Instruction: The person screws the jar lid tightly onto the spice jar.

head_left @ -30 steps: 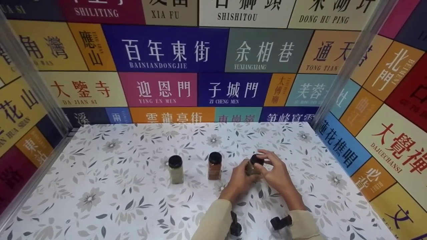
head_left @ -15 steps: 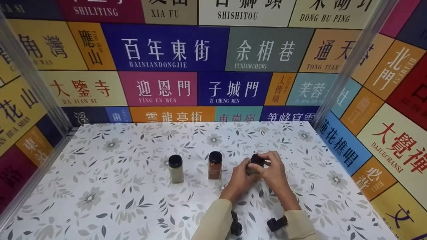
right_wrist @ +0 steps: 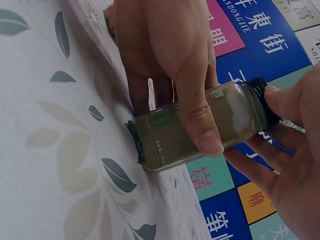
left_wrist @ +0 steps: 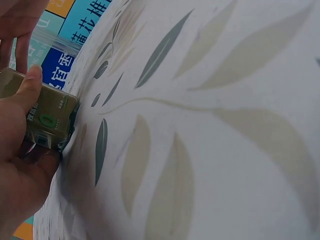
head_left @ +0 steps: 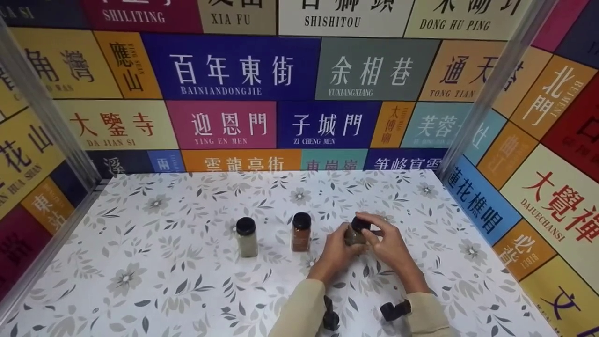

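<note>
A glass spice jar [right_wrist: 230, 117] of brownish-green powder stands on the patterned tabletop at the right of the head view. My left hand [head_left: 340, 248] wraps round its body, the thumb lying across the label in the right wrist view. At the top, my right hand [head_left: 390, 241] pinches the black lid [right_wrist: 265, 102] between thumb and fingers. The lid sits on the jar's neck. To the left of my hands stand two more black-capped jars, one with reddish-brown powder [head_left: 301, 236] and one with pale greenish powder [head_left: 247, 243].
White cloth with grey leaves and flowers covers the table [head_left: 187, 281]. Behind it rises a wall of coloured panels [head_left: 234, 65] with Chinese lettering, and similar panels flank both sides. Black camera mounts [head_left: 395, 310] sit at the wrists by beige sleeves [head_left: 299, 309].
My right hand turned inward about the lid, then swung back outward to the right, its fingers staying at the cap. The left hand and the jar hold their place; the other jars are unmoved.
</note>
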A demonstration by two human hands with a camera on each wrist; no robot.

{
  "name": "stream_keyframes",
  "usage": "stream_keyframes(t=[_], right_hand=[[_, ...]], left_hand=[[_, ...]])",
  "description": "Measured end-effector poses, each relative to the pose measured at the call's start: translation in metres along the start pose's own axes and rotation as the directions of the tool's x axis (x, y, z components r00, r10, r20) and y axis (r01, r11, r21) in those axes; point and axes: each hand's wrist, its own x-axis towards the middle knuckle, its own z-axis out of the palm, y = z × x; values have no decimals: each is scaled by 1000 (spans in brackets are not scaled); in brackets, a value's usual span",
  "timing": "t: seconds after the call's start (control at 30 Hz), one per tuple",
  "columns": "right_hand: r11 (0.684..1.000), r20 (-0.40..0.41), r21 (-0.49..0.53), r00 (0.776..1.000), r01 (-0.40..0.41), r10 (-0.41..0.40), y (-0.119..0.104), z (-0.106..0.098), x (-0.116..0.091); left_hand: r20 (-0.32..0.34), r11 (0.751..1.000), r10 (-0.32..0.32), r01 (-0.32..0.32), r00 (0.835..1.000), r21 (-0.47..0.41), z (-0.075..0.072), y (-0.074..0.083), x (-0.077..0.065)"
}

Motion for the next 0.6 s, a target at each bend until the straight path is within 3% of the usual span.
stream_keyframes(t=[0.33,0.47,0.6], right_hand=[[999,-87,-16,996,-31,30,2,6,4],[999,-67,-28,997,-38,36,1,5,4],[999,4,-3,999,-36,36,1,0,3]], left_hand=[[12,999,30,-30,999,21,-3,2,0],[19,1000,16,-16,1000,20,-4,2,-1],[21,1000,13,-13,1000,7,-4,1,-2]])
